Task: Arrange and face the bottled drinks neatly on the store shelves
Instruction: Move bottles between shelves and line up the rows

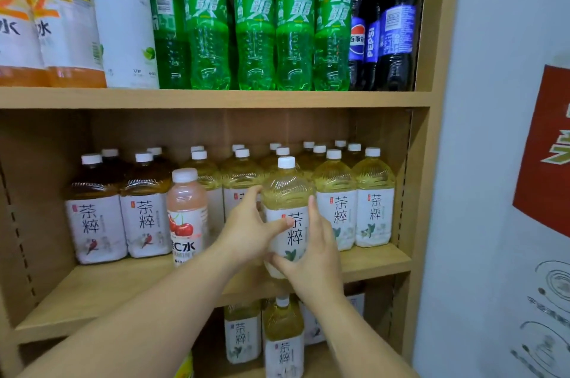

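A pale green tea bottle with a white cap and white label stands at the front of the middle shelf, in front of its row. My left hand grips its left side and my right hand wraps its right side and base. Its label faces me. Several more green tea bottles stand in rows behind and to the right. Two dark tea bottles stand at the left. A pink cherry drink bottle stands between the dark and green teas.
The top shelf holds orange drinks, a white bottle, green soda bottles and cola bottles. Below are more green tea bottles. The shelf's right wall stands close; a white wall with a red poster lies beyond.
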